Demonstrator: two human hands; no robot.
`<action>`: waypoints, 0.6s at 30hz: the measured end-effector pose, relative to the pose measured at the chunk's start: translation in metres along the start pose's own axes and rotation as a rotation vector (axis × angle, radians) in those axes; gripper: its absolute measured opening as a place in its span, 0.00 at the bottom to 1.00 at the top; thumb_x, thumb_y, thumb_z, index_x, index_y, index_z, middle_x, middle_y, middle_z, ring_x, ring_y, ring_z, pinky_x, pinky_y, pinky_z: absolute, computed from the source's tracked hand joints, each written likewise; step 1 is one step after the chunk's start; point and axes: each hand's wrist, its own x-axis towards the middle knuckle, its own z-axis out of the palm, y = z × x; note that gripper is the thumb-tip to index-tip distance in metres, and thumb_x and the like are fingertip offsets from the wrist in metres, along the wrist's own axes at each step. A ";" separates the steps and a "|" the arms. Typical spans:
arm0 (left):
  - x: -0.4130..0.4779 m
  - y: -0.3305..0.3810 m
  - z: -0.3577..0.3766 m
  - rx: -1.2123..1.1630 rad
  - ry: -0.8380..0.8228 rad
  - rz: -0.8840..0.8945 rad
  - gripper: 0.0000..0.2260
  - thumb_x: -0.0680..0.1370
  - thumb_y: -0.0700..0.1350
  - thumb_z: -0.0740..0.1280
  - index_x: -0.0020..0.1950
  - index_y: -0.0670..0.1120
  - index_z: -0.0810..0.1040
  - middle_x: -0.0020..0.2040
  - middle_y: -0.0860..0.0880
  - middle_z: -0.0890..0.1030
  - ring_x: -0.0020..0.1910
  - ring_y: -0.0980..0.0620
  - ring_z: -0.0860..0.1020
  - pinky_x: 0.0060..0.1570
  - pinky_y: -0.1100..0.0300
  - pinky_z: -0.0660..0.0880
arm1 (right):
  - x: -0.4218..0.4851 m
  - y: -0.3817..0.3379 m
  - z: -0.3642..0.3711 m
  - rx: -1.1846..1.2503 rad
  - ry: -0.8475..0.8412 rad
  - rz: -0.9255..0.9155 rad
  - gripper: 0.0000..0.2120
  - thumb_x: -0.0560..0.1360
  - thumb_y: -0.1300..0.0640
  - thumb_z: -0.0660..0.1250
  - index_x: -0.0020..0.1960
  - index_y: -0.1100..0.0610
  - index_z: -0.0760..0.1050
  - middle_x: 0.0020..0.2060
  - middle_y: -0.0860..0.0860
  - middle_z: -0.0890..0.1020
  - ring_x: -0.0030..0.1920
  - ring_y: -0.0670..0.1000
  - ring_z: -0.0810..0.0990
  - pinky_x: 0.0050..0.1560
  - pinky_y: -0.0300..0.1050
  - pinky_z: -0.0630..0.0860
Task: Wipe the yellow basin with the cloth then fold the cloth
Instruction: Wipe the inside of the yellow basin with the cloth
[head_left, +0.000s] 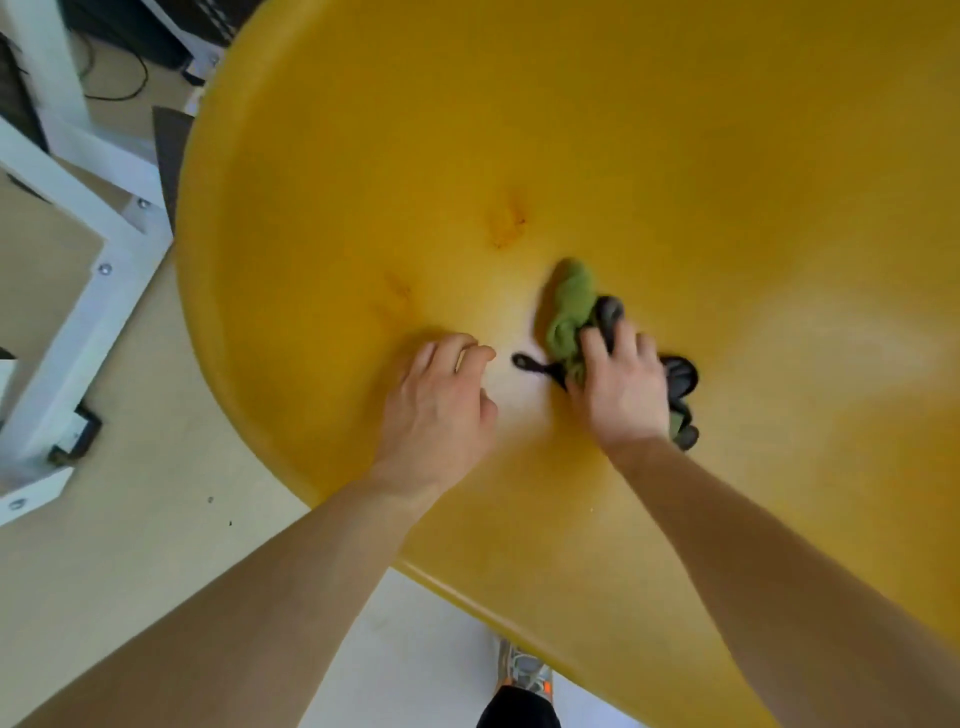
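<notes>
The large yellow basin (597, 156) fills most of the head view, and I look down into it. A bunched green and dark grey cloth (571, 306) lies on its floor. My right hand (621, 387) presses on the cloth and grips it; grey parts of the cloth stick out on both sides of the hand. My left hand (436, 410) rests on the basin floor just left of the cloth, fingers curled, holding nothing. Two faint orange stains (506, 223) show on the basin floor beyond the hands.
A white metal frame (78, 249) with bolts and a brown panel stands at the left on the pale floor (130, 519). Black cables (119, 83) lie at the top left. A shoe (524, 670) shows below the basin's near rim.
</notes>
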 end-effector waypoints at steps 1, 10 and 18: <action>-0.001 -0.001 -0.011 -0.028 0.034 0.015 0.18 0.73 0.43 0.65 0.63 0.49 0.77 0.61 0.50 0.77 0.60 0.47 0.73 0.53 0.52 0.74 | -0.034 -0.021 0.009 0.038 -0.087 -0.026 0.20 0.70 0.51 0.72 0.58 0.59 0.73 0.56 0.64 0.74 0.48 0.65 0.75 0.42 0.57 0.77; -0.004 -0.053 -0.143 0.110 0.434 0.144 0.22 0.70 0.36 0.65 0.65 0.42 0.76 0.65 0.39 0.76 0.67 0.38 0.71 0.71 0.42 0.63 | -0.009 -0.074 -0.043 0.610 -0.084 0.517 0.18 0.76 0.60 0.65 0.65 0.59 0.70 0.62 0.59 0.72 0.56 0.62 0.77 0.51 0.44 0.71; -0.002 -0.096 -0.134 -0.681 0.202 -0.569 0.17 0.85 0.58 0.46 0.65 0.54 0.68 0.51 0.61 0.75 0.44 0.66 0.75 0.46 0.69 0.73 | 0.114 -0.138 -0.053 0.697 0.331 0.580 0.32 0.76 0.44 0.60 0.76 0.58 0.64 0.65 0.62 0.68 0.61 0.63 0.72 0.62 0.52 0.69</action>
